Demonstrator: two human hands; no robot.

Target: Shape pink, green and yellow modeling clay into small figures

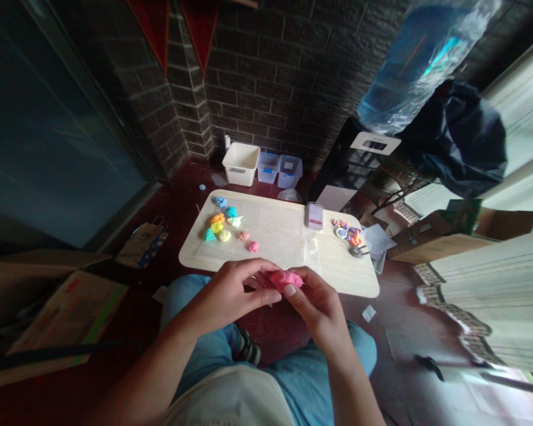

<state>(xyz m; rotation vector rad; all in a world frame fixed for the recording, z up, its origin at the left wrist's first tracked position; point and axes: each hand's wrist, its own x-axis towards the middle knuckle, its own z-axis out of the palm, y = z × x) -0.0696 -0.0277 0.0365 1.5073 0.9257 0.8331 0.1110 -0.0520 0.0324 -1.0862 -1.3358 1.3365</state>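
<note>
A lump of bright pink modelling clay (286,278) is held between both hands, above the near edge of the low table (342,269). My left hand (242,287) grips its left side, thumb stretched along the front and fingers curled behind. On the right side, my right hand (314,300) pinches the same lump with the thumb on its front. A smaller pink clay lump (253,246) rests on the table just beyond my hands, beside a salmon clay piece (244,236). Farther left lie several more lumps, among them yellow clay (217,226) and blue clay (220,202).
Bubble wrap (275,231) covers much of the tabletop. Toward the right are a small card box (315,216), colourful small pieces (347,231) and a grey object (359,251). Behind the table stand a white bin (240,165), clear boxes (279,170) and a water dispenser (337,157).
</note>
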